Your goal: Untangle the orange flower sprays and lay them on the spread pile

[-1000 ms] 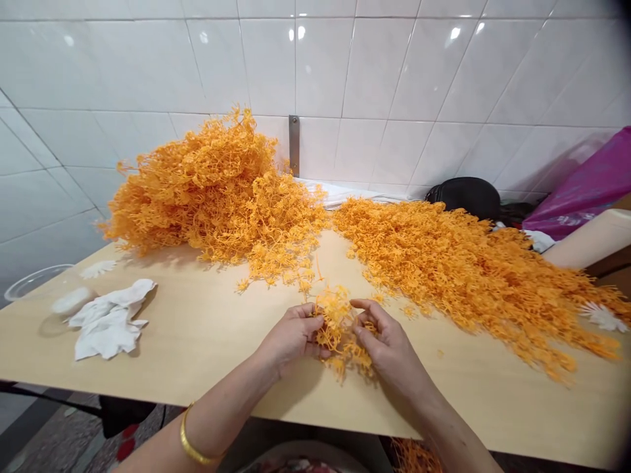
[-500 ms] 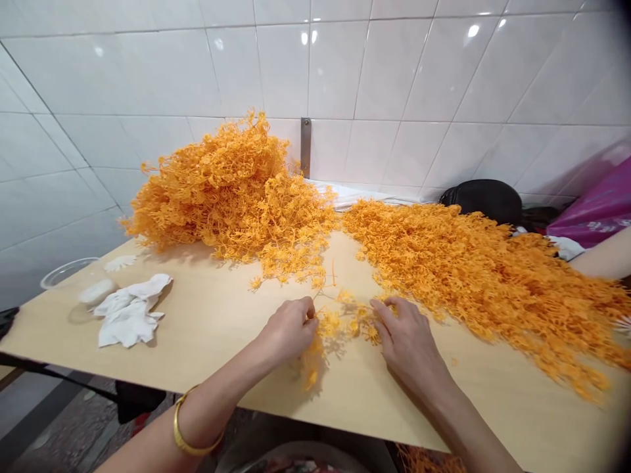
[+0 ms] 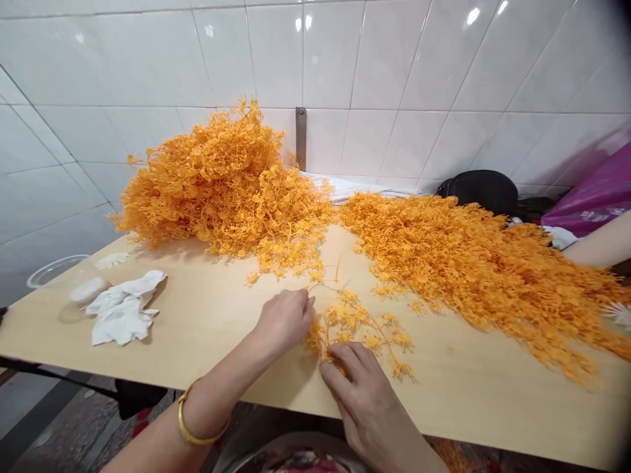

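My left hand (image 3: 286,320) is closed in a pinch around the thin stem of an orange artificial flower sprig (image 3: 351,316). The sprig's branches, tipped with small spidery blossoms, spread over the table to the right of that hand. Bent over the sprig's lower part is my right hand (image 3: 362,391), thumb and fingers drawn together on a branch; the exact grip point is partly hidden. A gold bangle (image 3: 190,420) circles my left wrist. Just beyond my hands a loose orange strip (image 3: 338,268) lies on the table (image 3: 211,315).
A tall heap of orange sprigs (image 3: 217,184) stands at the back left. A long, lower pile (image 3: 458,263) stretches to the right, beside another person's forearm (image 3: 599,240). Crumpled white tissue (image 3: 125,312), a black case (image 3: 478,190) and a purple bag (image 3: 591,194) lie around the edges.
My right hand has moved left and toward me, onto the sprig's lower part. The sprig's branches now lie more spread out on the table. My left hand stays at the stem.
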Demonstrator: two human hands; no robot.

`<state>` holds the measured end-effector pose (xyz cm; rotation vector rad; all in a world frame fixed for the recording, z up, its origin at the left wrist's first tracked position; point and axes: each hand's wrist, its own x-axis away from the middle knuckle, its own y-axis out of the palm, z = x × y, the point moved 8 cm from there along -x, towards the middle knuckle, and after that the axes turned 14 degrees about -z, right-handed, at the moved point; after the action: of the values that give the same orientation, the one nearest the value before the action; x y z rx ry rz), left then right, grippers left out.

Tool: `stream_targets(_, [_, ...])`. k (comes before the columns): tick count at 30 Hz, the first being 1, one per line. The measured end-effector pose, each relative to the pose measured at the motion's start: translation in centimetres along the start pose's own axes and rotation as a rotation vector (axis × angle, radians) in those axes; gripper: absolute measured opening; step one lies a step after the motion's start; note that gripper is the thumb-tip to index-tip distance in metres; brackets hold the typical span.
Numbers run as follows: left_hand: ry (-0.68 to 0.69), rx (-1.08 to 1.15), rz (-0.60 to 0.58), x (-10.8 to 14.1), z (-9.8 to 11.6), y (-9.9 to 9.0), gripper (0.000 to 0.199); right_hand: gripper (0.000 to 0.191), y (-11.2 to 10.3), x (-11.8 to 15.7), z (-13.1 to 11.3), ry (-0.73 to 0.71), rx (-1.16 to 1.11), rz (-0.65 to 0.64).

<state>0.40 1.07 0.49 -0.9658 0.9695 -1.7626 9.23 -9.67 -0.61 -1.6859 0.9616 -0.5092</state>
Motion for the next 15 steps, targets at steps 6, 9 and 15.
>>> stream_targets(6, [-0.055, -0.147, 0.169, 2.1, -1.5, -1.9, 0.022, 0.027, -1.6, 2.0, 1.5, -0.033, -0.095, 0.105])
stream_targets(9, [0.077, -0.07, 0.233, 3.9, -1.0, -1.2, 0.021, 0.023, -2.6, 3.6, 3.0, 0.07, -0.204, 0.248])
stream_targets(15, [0.301, 0.075, 0.245, 6.5, 0.3, 0.9, 0.019, 0.015, -3.5, 7.0, 5.9, 0.331, -0.277, 0.498])
